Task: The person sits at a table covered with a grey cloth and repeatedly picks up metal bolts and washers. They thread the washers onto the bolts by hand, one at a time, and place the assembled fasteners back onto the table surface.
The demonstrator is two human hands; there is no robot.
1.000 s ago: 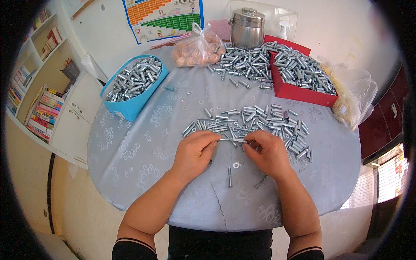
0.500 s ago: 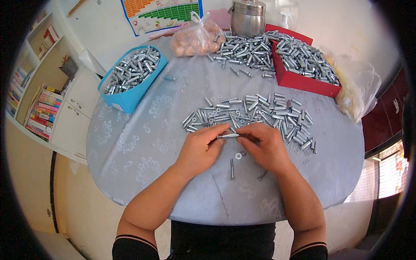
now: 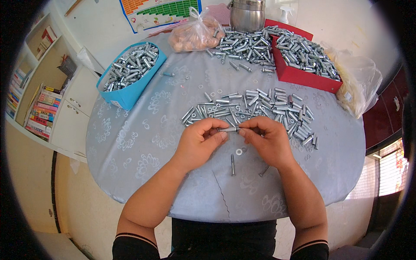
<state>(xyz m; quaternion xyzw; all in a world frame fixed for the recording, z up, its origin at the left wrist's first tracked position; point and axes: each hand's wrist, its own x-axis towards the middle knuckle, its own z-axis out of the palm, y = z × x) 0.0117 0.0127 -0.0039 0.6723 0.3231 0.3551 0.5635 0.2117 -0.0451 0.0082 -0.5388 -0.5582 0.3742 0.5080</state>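
Note:
Over the near middle of the table, my left hand (image 3: 203, 141) and my right hand (image 3: 269, 141) hold one silvery expansion bolt (image 3: 229, 129) level between them. Each hand pinches an end with thumb and fingertips; the fingers hide both ends. A metal sleeve seems to sit round its middle. Just below my hands lie a loose washer (image 3: 238, 152) and a bare bolt (image 3: 232, 165) pointing away from me. Another bolt (image 3: 264, 171) rests beside my right wrist, partly covered by it. Beyond my fingers spreads a loose pile of metal sleeves (image 3: 281, 109), with bolts and washers mixed in.
A blue box (image 3: 134, 97) full of bolts stands far left, a red box (image 3: 303, 82) of them far right. Between them are a heap of bolts (image 3: 247, 47), a bag of round brown things (image 3: 195, 37) and a steel pot (image 3: 247, 16). A clear bag (image 3: 357, 93) hangs at the right edge.
Both hands still grip the expansion bolt, which now lies straighter between them. The fingertips have shifted slightly on it. The whole view has moved a little; the loose pieces appear to stay put.

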